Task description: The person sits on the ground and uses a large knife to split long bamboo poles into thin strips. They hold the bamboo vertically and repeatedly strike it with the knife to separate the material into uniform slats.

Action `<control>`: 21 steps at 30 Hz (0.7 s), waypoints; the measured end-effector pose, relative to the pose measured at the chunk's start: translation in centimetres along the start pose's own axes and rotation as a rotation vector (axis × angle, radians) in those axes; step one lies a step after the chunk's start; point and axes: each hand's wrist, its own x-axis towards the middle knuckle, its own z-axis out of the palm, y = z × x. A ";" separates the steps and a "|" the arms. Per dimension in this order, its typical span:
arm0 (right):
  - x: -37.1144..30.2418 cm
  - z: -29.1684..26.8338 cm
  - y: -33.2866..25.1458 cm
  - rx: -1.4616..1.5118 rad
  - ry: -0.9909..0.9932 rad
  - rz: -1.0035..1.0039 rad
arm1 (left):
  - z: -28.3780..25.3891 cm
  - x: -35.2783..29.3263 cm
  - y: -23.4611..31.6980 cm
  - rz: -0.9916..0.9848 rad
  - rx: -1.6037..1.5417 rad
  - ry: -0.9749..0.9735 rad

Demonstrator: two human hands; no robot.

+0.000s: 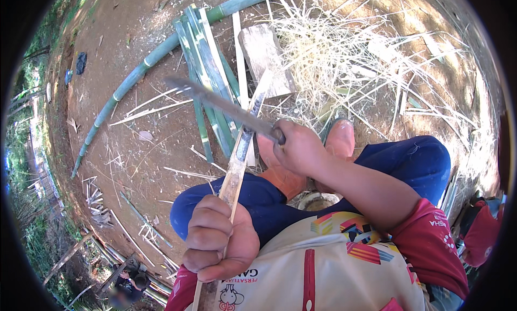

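Note:
My left hand (219, 236) is closed around the near part of a split bamboo strip (235, 176), which shows its pale inner side. The strip slants up and away from me, its far end at a wooden block (265, 55). My right hand (302, 148) grips the handle of a machete (223, 102). The machete's dark blade points to the upper left and crosses over the strip. Whether the edge touches the strip I cannot tell. The blade's tip is slightly blurred.
Beyond the strip lie several green bamboo slats (207, 77) and a long curved bamboo pole (156, 57). A heap of pale shavings (334, 58) spreads at the far right. My orange boots (340, 138) are close by the blade. Other people (480, 233) sit at the lower edges.

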 end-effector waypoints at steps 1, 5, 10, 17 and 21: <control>0.8 0.2 0.4 -0.006 0.006 0.045 | 0.0 0.1 0.1 0.001 0.003 -0.003; -0.5 0.2 -0.6 -0.025 -0.013 -0.012 | 0.1 0.1 -0.3 0.019 -0.001 0.038; 1.5 0.1 1.0 -0.029 0.040 0.055 | 0.4 0.3 -0.1 0.007 0.006 0.013; 2.1 0.7 2.0 -0.003 0.020 0.082 | 0.5 0.3 -0.3 0.029 0.014 0.048; 2.8 0.0 2.9 -0.086 0.004 0.178 | 0.4 0.2 -0.5 0.024 -0.014 0.030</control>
